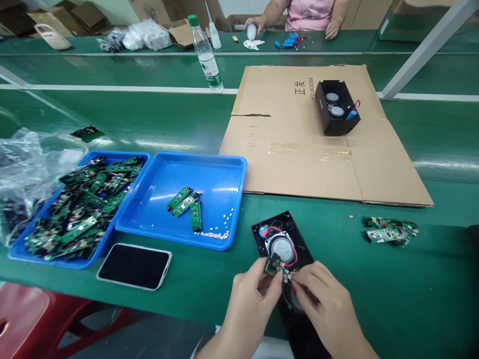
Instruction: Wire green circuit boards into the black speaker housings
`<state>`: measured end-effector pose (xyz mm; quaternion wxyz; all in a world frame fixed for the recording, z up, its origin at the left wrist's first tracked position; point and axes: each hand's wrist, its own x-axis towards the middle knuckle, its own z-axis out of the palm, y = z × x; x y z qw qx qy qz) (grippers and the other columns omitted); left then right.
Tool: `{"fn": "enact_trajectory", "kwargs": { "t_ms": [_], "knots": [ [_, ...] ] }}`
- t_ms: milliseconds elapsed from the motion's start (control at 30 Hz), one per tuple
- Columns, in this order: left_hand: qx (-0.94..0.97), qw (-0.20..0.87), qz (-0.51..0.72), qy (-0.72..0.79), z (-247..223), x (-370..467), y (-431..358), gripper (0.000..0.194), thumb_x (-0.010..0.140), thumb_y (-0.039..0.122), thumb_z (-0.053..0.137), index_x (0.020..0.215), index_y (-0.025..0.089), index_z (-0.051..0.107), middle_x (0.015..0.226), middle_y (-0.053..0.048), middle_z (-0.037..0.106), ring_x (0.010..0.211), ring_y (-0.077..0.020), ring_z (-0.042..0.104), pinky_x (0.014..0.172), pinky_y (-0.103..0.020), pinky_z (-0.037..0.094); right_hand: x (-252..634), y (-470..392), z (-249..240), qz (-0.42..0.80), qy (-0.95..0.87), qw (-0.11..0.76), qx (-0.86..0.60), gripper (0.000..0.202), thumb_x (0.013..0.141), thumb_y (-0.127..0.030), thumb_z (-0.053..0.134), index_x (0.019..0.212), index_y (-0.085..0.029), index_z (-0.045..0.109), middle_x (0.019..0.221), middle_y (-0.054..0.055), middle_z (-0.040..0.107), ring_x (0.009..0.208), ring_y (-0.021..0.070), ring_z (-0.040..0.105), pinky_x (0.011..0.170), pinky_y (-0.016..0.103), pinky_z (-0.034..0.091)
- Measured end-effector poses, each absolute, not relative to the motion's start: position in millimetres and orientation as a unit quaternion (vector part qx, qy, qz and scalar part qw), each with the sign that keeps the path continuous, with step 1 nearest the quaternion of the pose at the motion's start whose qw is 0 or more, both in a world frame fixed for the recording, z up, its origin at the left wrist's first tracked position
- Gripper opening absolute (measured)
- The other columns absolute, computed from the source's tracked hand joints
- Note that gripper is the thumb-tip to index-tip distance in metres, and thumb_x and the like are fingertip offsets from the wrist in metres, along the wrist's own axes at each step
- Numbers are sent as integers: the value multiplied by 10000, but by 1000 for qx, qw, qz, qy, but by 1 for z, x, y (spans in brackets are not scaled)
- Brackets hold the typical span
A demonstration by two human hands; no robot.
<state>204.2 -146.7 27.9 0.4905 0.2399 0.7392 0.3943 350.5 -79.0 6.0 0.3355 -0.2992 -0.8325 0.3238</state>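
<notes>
My left hand pinches a small green circuit board above an open black speaker housing. At the board's near end, the fingertips of my right hand are closed on the speaker wire; the wire's tip is partly hidden by the fingers. The housing lies at a slant on the table and runs under both hands. A round silver speaker with a red wire around it sits in its upper part. A second speaker is partly covered by my right hand.
Left are a blue tray with a few boards and tiny white parts, a board-filled tray and a phone. Boards lie right. Beyond are cardboard, a black box, a bottle and a co-worker.
</notes>
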Motion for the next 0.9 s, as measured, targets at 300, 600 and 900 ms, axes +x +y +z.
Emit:
{"fn": "enact_trajectory", "kwargs": {
  "t_ms": [300,600,900],
  "knots": [
    [232,495,404,733,28,205,-146,204,821,412,672,748,230,619,699,-65,769,679,-281,757,640,-320,621,351,-82,2,320,-837,329,-299,217,1085,-221,468,946,-184,630,828,12,653,722,106,606,675,205,527],
    [210,505,419,725,29,207,-149,196,834,391,699,768,211,655,690,-53,755,690,-265,745,658,-301,619,350,-81,4,313,-838,334,-298,202,1063,-190,486,905,-181,613,780,6,627,689,107,584,642,209,503],
    [206,507,436,714,25,208,-147,188,836,368,715,756,207,661,703,-59,769,720,-285,770,674,-308,648,351,-83,-1,318,-836,339,-292,189,1056,-169,487,921,-169,620,778,15,618,689,111,581,625,213,502]
  ]
}}
